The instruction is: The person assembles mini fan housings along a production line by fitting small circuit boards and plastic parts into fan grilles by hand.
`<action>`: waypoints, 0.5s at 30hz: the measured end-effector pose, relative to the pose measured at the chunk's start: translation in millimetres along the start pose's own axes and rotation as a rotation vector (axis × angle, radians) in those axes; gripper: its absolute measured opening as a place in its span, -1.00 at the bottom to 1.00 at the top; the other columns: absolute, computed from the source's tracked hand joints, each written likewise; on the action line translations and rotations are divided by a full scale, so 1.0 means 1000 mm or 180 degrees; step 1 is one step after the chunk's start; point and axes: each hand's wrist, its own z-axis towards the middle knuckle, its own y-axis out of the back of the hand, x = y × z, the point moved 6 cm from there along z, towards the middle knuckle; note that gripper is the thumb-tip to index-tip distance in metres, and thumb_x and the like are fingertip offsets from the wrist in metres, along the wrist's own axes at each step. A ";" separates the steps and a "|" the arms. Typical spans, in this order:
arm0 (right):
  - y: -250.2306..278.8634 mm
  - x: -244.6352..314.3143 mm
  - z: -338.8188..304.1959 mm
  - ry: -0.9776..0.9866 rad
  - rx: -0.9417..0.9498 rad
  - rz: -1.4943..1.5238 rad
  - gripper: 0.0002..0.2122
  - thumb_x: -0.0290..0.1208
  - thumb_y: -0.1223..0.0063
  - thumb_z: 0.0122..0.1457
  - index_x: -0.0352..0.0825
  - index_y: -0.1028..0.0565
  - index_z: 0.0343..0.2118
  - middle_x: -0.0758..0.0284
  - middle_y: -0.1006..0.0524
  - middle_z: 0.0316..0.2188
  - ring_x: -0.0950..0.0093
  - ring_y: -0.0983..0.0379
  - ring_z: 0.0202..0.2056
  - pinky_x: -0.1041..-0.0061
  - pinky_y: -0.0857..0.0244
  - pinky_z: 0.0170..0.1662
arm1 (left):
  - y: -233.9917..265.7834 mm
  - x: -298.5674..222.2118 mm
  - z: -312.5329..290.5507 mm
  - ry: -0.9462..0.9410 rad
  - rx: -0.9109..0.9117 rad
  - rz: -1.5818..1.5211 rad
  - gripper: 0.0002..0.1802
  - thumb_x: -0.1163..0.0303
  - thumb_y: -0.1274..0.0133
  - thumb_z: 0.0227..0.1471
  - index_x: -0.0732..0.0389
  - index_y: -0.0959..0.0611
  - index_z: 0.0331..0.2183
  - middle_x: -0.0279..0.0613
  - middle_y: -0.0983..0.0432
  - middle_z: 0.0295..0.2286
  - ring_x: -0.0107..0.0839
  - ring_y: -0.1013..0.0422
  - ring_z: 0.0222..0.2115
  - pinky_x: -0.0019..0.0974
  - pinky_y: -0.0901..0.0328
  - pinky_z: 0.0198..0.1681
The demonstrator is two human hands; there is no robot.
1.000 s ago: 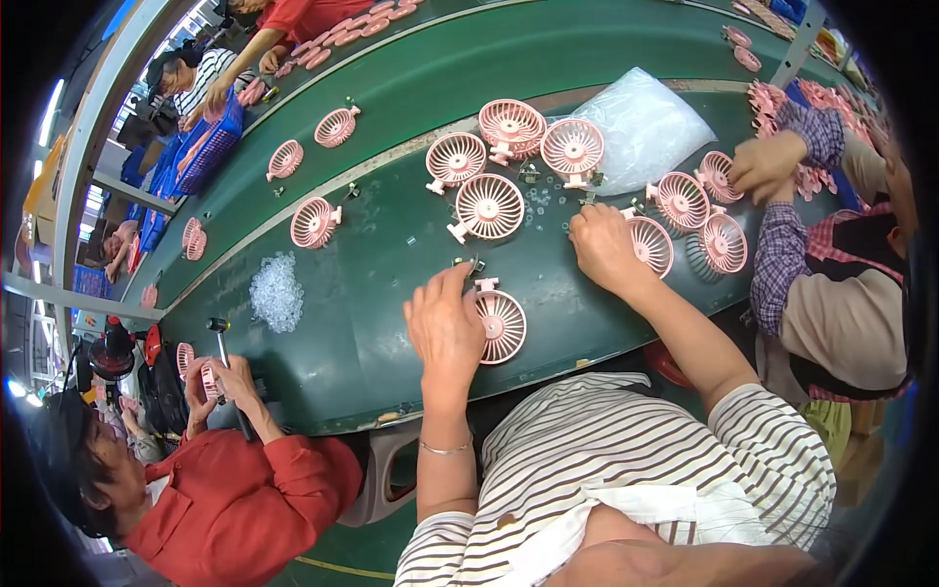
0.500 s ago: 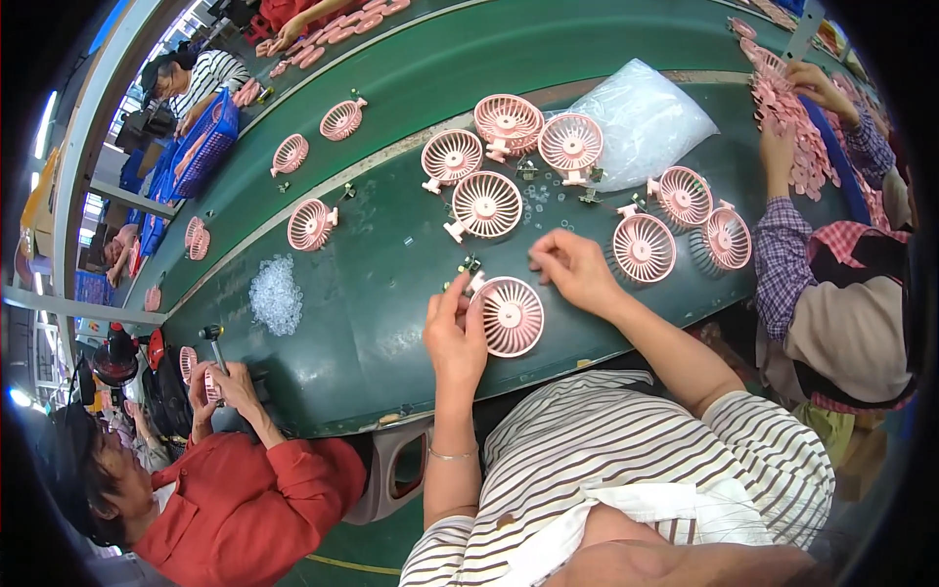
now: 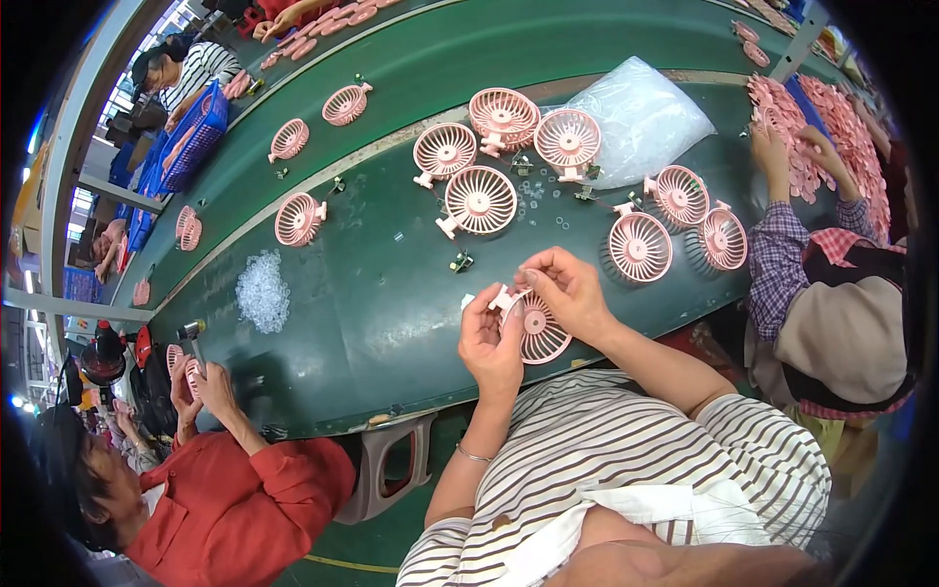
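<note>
Close to the table's near edge, my left hand [image 3: 492, 350] is closed around a pink fan housing [image 3: 546, 335] with a slotted round cage. Its short neck [image 3: 504, 299] points up and to the left. My right hand [image 3: 572, 295] has thumb and fingertips pinched together at the neck; whatever is between them is too small to make out. A small green circuit board [image 3: 462, 262] lies on the table just beyond the neck. Farther off, several like housings [image 3: 480, 201] stand in a group, with small clear rings [image 3: 529, 201] scattered beside them.
A bulging clear plastic bag [image 3: 641, 122] lies behind the housings. A heap of clear small parts [image 3: 263, 292] is at left. More housings [image 3: 345, 105] sit along the green belt [image 3: 411, 78]. A co-worker in red [image 3: 245, 499] holds a hammer [image 3: 193, 331]; another sits right, by pink pieces [image 3: 851, 137].
My left hand has shifted right with the fan housing, its neck turned upward. My right hand has come in to the neck. The circuit board now lies apart from my hands.
</note>
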 end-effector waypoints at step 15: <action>-0.001 0.016 0.003 -0.0949 0.0122 -0.0442 -0.91 -0.56 -0.11 0.08 -0.47 -0.52 -0.38 0.37 -0.54 -0.50 0.71 -0.41 -0.50 0.73 -0.30 -0.45 | -0.003 0.008 -0.006 -0.0446 -0.0159 0.0318 -0.63 0.68 -0.17 -0.13 0.33 -0.40 -0.25 -0.11 -0.45 -0.30 -0.45 -0.44 -0.31 -0.43 -0.35 -0.22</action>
